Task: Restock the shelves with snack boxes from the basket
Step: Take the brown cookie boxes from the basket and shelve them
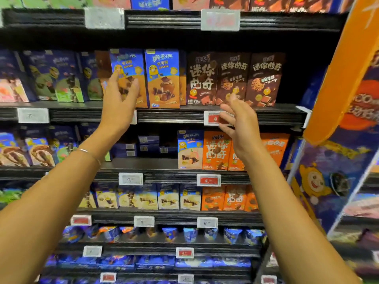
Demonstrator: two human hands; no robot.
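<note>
Head view: my left hand spread wide before blue-orange box; right hand open, empty, covering red price tag below brown boxes.

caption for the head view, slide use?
Both empty hands, left hand and right hand, reach toward the snack boxes on a stocked shelf.

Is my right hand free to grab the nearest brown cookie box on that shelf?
Probably yes: the right hand is open and empty, in front of the brown cookie box, with nothing between them.
</note>
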